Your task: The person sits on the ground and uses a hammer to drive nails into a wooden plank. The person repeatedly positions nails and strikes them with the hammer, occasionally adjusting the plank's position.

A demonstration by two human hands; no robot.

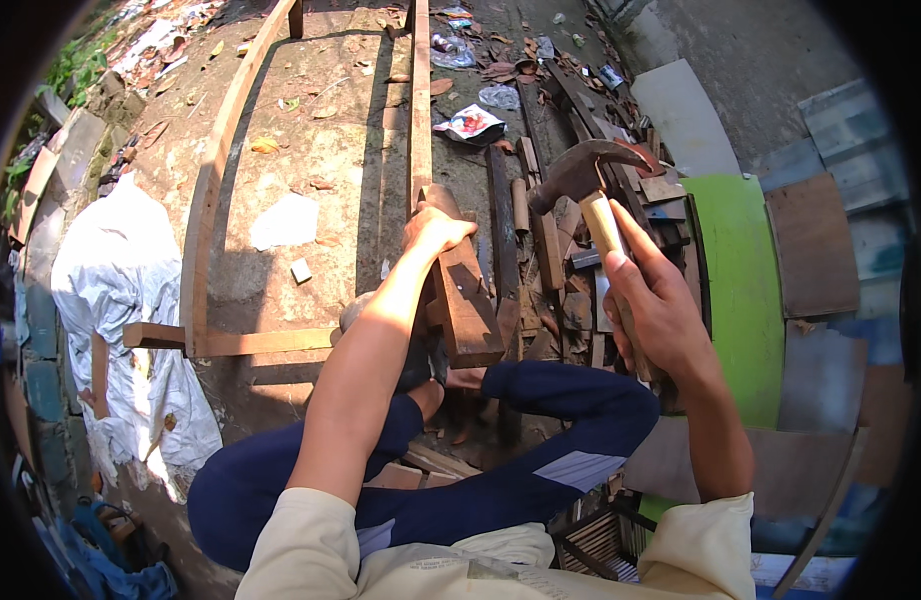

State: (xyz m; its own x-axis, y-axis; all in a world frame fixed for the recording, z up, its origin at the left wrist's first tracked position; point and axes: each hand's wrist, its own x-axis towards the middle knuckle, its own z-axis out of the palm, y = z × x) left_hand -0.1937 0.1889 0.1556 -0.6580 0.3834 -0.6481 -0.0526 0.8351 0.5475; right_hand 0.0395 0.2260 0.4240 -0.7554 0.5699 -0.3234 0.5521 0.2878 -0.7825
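My left hand (437,233) is closed around the far end of a dark brown wooden hand plane (468,305), a long block with a slot in its upper face. The plane is tilted above my bent legs, its near end toward me. To its right, my right hand (657,308) grips the wooden handle of a claw hammer (581,172). The hammer is raised, with its rusty metal head at the top, apart from the plane. Beyond my left hand runs a narrow timber rail (421,95), part of a wooden frame whose other long rail (217,160) lies to the left.
A crosspiece (266,343) joins the frame near my left knee. At left lies a white sack (116,290). Wood offcuts (551,250) are heaped to the right, beside a green board (741,290). Farther off, dry leaves and a plastic packet (471,124) litter the ground.
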